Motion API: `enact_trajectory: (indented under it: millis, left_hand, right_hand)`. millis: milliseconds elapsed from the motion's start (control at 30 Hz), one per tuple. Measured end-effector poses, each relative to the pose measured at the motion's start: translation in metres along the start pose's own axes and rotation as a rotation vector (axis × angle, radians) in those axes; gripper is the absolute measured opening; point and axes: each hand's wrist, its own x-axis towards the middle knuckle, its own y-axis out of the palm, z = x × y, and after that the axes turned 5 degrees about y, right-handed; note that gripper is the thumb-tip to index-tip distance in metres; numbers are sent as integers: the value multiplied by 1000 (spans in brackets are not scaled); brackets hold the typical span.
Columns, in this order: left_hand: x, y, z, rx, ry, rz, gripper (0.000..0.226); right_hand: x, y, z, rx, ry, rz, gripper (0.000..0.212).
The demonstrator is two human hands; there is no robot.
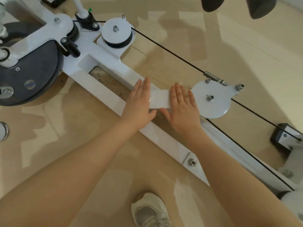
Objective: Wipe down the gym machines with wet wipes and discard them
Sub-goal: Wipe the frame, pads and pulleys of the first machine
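Flat between both hands, wipe (159, 99)

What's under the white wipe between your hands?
The white wet wipe lies flat on the white metal frame bar, held by left hand and right hand. The bar surface beneath is covered.

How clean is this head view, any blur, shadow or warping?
Head view: centre sharp at both flat hands, left hand and right hand, on the white folded wet wipe; soft shadows on the beige floor; wide-angle bending and blur at edges.
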Motion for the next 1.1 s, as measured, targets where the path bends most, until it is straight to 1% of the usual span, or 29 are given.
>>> enact_trajectory:
  millis: [100, 233, 300, 400, 500, 600, 700, 800, 900, 1033, 1100]
  left_hand:
    - [10, 4, -16, 159, 125, 98, 85]
    - [23, 16, -27, 269, 187, 140, 80]
    - [28, 19, -32, 237, 214, 178, 77]
    - [35, 17, -37, 213, 251, 219, 73]
    - [44, 15, -40, 282, 236, 239, 75]
    - [51, 19, -41, 336, 196, 292, 77]
    - [55, 24, -43, 368, 200, 305, 77]
    - [56, 26, -45, 376, 192, 286, 75]
    - [55, 28, -44, 352, 182, 271, 73]
    - [55, 29, -44, 332, 180, 265, 73]
    - [55, 30, -43, 324, 178, 263, 73]
  right_hand:
    - [-31, 4, -20, -21, 70, -64, 70]
    - [-49, 13, -28, 0, -4, -115, 63]
    - [-40, 11, -30, -1, -59, -129, 62]
    - [-19, 0, -41, -12, -137, -83, 65]
    - [-7, -9, -64, -49, -149, -22, 71]
    - [-8, -12, -85, -89, -138, -18, 74]
    - [-13, -14, -97, -66, -158, -73, 72]
    - [-11, -18, -105, 45, -159, -151, 65]
    - [-5, -16, -111, 154, -90, -208, 51]
    - [-2, -18, -131, 221, 91, -268, 45]
    - [-7, -19, -141, 270, 128, -271, 44]
